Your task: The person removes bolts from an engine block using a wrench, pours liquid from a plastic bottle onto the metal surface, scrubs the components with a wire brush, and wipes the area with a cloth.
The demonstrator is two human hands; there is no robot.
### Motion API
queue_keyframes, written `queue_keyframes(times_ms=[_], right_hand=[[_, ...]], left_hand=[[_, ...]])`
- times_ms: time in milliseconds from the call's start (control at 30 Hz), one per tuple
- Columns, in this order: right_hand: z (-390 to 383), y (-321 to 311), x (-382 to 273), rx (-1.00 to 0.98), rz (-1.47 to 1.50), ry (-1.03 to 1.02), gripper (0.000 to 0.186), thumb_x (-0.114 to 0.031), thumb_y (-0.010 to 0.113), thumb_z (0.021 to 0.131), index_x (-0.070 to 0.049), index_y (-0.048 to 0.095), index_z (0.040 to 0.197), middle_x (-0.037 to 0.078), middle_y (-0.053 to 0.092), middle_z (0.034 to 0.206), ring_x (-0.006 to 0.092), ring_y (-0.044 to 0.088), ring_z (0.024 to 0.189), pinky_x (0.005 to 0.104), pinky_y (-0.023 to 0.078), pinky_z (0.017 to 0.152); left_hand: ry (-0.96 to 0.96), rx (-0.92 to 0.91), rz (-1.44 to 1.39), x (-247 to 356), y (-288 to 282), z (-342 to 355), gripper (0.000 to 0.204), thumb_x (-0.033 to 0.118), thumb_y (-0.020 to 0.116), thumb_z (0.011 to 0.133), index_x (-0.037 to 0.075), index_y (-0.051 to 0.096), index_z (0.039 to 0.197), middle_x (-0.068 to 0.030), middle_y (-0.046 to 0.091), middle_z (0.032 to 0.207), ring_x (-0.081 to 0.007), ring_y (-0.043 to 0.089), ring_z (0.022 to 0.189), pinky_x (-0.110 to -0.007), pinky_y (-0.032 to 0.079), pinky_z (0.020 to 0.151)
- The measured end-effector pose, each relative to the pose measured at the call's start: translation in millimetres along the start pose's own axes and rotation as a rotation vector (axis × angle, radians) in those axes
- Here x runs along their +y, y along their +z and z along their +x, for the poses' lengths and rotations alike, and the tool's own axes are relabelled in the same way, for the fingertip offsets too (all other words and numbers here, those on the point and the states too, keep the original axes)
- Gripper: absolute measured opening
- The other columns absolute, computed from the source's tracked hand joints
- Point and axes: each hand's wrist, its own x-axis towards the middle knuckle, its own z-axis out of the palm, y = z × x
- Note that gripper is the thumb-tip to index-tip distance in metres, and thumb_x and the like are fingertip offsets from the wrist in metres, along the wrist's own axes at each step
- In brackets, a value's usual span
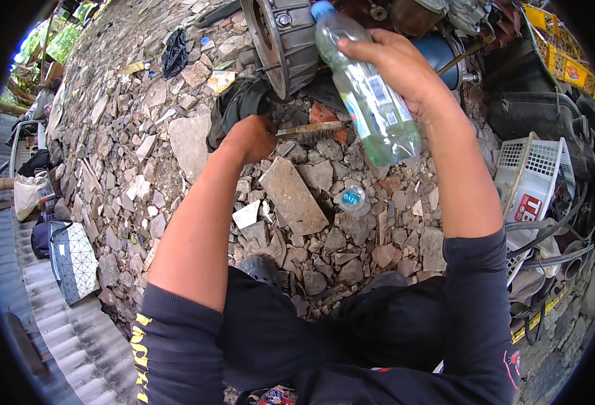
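Presently, the left hand (251, 140) has its fingers closed, apparently on the end of a brush (316, 128); the right hand (397, 71) has its fingers wrapped around a plastic bottle (363, 91). Beyond the left fingers stands a metal housing (299, 48). Judged done: both items in hand. Bottle remains capped; remaining work undetermined.

My hands (250, 139): two, upper middle
My shoes (262, 271): two, lower middle
Bottle (373, 101): one, upper middle
Brush (311, 129): one
Clear cup (353, 200): one, centre
Yellow crate (559, 50): one, upper right
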Motion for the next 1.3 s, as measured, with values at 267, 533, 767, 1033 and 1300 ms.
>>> queue_keyframes(times_ms=[267, 533, 767, 1033, 1300], right_hand=[[67, 30, -23, -0.1, 0.746, -0.03, 0.019, -0.018, 0.056, 0.094, -0.001, 0.061, 0.102, 0.01, 0.067, 0.084, 0.0187, 0.066, 0.071, 0.0332, 0.056, 0.066], [57, 40, -30, -0.073, 0.756, -0.095, 0.025, -0.02, 0.055, 0.094, 0.003, 0.061, 0.1, 0.014, 0.069, 0.084, 0.0227, 0.068, 0.068, 0.0364, 0.056, 0.064], [21, 16, 25, 0.07, 0.417, 0.03, 0.039, -0.022, 0.068, 0.086, 0.006, 0.055, 0.11, 0.015, 0.067, 0.086, 0.0212, 0.069, 0.073, 0.0349, 0.058, 0.064], [19, -8, 40, 0.256, 0.184, 0.012, 0.047, -0.023, 0.07, 0.086, 0.008, 0.051, 0.115, 0.014, 0.067, 0.089, 0.016, 0.068, 0.07, 0.0295, 0.057, 0.06], [22, -13, 43, 0.232, 0.334, -0.029, 0.03, -0.019, 0.069, 0.086, 0.005, 0.058, 0.102, 0.013, 0.067, 0.085, 0.0177, 0.067, 0.068, 0.0313, 0.055, 0.061]], left_hand=[[0.002, -0.028, 0.043, 3, 0, 6, 0.035, 0.021, 0.062, 0.077, 0.007, 0.07, 0.107, -0.0203, 0.069, 0.1, -0.0317, 0.066, 0.094, -0.036, 0.05, 0.086], [-0.016, -0.026, -0.009, -11, -4, 2, 0.035, 0.021, 0.061, 0.077, 0.007, 0.07, 0.108, -0.0195, 0.069, 0.101, -0.0325, 0.066, 0.095, -0.037, 0.05, 0.087], [-0.005, -0.05, 0.026, 0, -7, 0, 0.034, 0.02, 0.055, 0.08, 0.012, 0.07, 0.11, -0.019, 0.067, 0.109, -0.0341, 0.063, 0.105, -0.037, 0.048, 0.093], [-0.013, -0.044, 0.053, 11, -4, 1, 0.032, 0.022, 0.055, 0.081, 0.011, 0.071, 0.107, -0.0201, 0.067, 0.106, -0.0354, 0.063, 0.102, -0.038, 0.049, 0.092], [0.04, -0.032, 0.053, 3, -1, 4, 0.033, 0.02, 0.056, 0.079, 0.011, 0.071, 0.107, -0.0207, 0.067, 0.105, -0.036, 0.064, 0.1, -0.039, 0.05, 0.089]])
